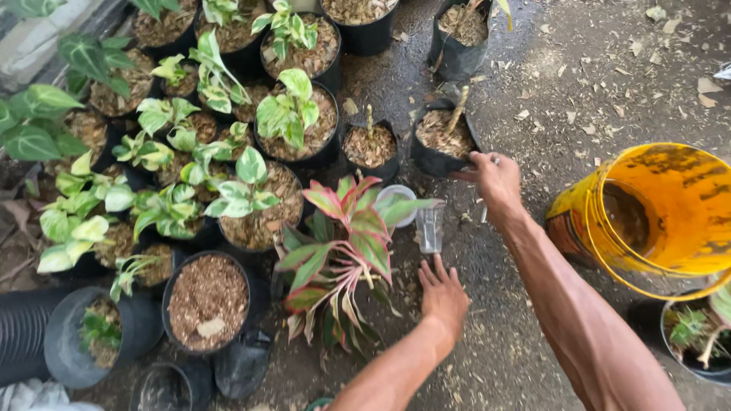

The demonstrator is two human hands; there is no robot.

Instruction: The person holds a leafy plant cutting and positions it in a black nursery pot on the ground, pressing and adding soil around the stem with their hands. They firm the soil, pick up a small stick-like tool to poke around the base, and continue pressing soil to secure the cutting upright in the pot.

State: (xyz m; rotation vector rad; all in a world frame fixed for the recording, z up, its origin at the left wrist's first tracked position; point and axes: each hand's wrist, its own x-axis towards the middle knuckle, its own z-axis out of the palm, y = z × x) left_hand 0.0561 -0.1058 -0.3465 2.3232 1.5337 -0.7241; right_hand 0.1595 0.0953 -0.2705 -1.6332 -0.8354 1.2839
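My right hand [496, 181] reaches forward to a small black pot [440, 144] filled with brown husk and holding a bare stick cutting. Its fingers are curled over the pot's near right rim. My left hand [443, 293] rests flat on the wet ground with fingers spread, holding nothing, just right of a red-and-green leafed plant [346, 243]. A clear plastic cup [430, 227] stands on the ground between my two hands. A pale round cup [395, 199] sits beside it, partly under a leaf.
Many black pots of green leafy plants [228, 137] crowd the left half. A husk-filled pot [207, 298] stands at lower left. A tilted yellow bucket [659, 213] sits at right, with another potted plant [697, 335] below it. The ground is wet concrete strewn with husk chips.
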